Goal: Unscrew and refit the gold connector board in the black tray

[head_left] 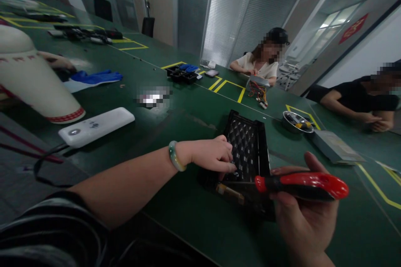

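Observation:
My left hand rests with curled fingers on a black ventilated plastic case lying on the green work mat. Whether those fingers grip anything is hidden. A jade-like bangle circles my left wrist. My right hand grips a screwdriver with a red-and-black handle, held crosswise over the near end of the case. The screwdriver's shaft is out of sight. A small circuit board lies at the case's near end.
A steel bowl with yellow-handled tools and a flat grey box lie to the right. A white power bank, blue gloves and a large white cup are at left. Seated co-workers work across the bench.

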`<state>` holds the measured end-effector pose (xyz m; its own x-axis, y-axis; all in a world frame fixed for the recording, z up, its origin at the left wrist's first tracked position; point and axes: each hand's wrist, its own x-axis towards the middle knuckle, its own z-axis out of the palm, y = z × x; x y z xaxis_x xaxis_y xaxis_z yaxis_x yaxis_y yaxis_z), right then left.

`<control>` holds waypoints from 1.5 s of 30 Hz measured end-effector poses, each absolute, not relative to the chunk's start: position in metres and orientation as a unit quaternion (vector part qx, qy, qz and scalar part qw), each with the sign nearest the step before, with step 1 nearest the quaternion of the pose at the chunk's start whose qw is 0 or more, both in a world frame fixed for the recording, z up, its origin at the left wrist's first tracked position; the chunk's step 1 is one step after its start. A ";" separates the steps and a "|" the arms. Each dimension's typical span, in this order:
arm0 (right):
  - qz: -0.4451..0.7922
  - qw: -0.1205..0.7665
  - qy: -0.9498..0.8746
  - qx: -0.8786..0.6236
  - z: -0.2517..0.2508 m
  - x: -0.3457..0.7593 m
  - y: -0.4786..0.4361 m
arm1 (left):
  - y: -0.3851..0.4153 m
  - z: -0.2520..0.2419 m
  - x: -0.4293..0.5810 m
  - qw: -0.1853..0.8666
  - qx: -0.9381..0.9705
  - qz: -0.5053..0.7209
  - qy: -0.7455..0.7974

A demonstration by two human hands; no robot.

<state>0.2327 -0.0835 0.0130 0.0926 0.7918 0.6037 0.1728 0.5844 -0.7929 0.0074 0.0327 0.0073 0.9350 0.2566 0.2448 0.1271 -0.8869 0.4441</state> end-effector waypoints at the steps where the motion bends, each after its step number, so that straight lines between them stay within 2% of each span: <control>1: 0.246 0.630 -0.627 -0.385 0.013 0.232 -0.083 | 0.033 0.007 0.007 0.217 0.959 0.148 0.102; 13: 0.278 0.575 -0.654 -0.405 0.017 0.232 -0.085 | 0.032 0.010 0.007 0.213 0.960 0.151 0.103; 17: 0.324 0.552 -0.655 -0.402 0.020 0.230 -0.087 | 0.031 0.011 0.008 0.203 0.962 0.146 0.109; 24: 0.357 0.566 -0.641 -0.377 0.018 0.226 -0.090 | 0.031 0.010 0.009 0.212 0.959 0.145 0.120; 28: 0.391 0.533 -0.636 -0.398 0.021 0.222 -0.093 | 0.031 0.010 0.007 0.220 0.957 0.158 0.105; 33: 0.366 0.494 -0.672 -0.413 0.022 0.222 -0.094 | 0.031 0.012 0.007 0.227 0.956 0.150 0.108; 40: 0.236 0.451 -0.763 -0.398 0.024 0.230 -0.085 | 0.030 0.011 0.008 0.219 0.960 0.141 0.102; 45: 0.292 0.471 -0.724 -0.410 0.021 0.228 -0.084 | 0.031 0.006 0.007 0.201 0.960 0.164 0.105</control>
<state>0.2276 -0.0842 0.0211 -0.2195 0.8699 0.4418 0.3189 0.4919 -0.8101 0.0074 0.0313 0.0062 0.9244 0.2674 0.2719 0.1358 -0.8971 0.4204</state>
